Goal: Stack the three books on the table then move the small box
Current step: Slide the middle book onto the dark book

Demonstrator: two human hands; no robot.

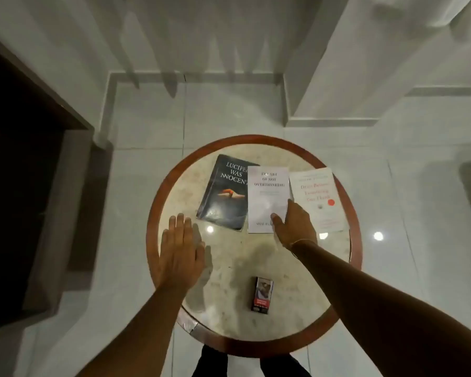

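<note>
Three books lie side by side on the far half of a round table (256, 333): a black book (225, 194) on the left, a white book (267, 195) in the middle overlapping the black one's right edge, and a white book with red lettering (317, 198) on the right. My right hand (294, 225) grips the middle white book at its lower right corner, thumb on the cover. My left hand (180, 251) lies flat and open on the table's left side, holding nothing. A small dark box (261, 295) stands near the front of the table.
The table has a pale marble top with a reddish-brown wooden rim. It stands on a glossy white tiled floor (147, 172). A dark wooden piece of furniture (19, 172) is at the left. White walls and a step rise behind and to the right.
</note>
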